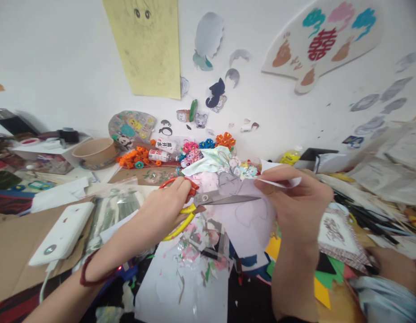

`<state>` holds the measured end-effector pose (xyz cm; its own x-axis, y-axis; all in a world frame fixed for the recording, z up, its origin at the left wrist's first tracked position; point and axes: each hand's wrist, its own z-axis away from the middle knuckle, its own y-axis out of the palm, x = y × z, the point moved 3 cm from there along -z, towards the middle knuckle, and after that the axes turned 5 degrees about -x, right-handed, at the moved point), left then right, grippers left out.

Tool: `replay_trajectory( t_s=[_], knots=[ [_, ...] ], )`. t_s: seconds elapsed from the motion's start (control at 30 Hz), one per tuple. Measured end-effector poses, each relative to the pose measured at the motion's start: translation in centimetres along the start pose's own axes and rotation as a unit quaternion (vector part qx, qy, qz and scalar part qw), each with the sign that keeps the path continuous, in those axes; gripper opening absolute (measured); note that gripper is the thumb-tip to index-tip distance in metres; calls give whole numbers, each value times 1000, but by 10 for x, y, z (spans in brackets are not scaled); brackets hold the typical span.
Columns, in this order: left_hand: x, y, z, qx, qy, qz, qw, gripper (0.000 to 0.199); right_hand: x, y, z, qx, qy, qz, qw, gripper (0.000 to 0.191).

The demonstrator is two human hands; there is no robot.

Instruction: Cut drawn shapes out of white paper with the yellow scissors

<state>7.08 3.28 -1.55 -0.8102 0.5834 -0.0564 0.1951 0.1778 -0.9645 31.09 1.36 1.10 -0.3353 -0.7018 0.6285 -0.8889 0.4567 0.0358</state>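
Observation:
My left hand [169,199] is closed round the handles of a pair of scissors [224,198], one handle red and the other yellow. The blades point right, across a sheet of white paper [251,224] with pencil outlines drawn on it. With its fingers, my right hand [295,202] pinches the upper right part of that paper, whose top edge curls up near the fingertips. The blade tips reach close to this hand. Below the blades, a heap of small paper and tape scraps [204,244] lies on a white sheet [181,287].
A white power bank [61,233] with a cable lies on cardboard at left. Behind are a round tan container [96,152] and orange craft flowers [135,157]. Another person's arm in a light blue sleeve [386,298] rests at lower right, near a small pouch [340,235].

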Motion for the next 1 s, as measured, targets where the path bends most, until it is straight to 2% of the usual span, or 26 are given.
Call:
replay_trajectory(
  t_s=[0.17,0.63,1.0],
  knots=[
    [0,1,1,21,2,1,1000,18,2,-1,0,15,-15,9,1000,27],
    [-2,3,1,4,10,2,1000,12,1,-2,0,2,-16,16,1000,26],
    [-1,2,-2,-12,-5,19,1000,15,-2,-1,0,-37,-15,17,999,14]
  ],
)
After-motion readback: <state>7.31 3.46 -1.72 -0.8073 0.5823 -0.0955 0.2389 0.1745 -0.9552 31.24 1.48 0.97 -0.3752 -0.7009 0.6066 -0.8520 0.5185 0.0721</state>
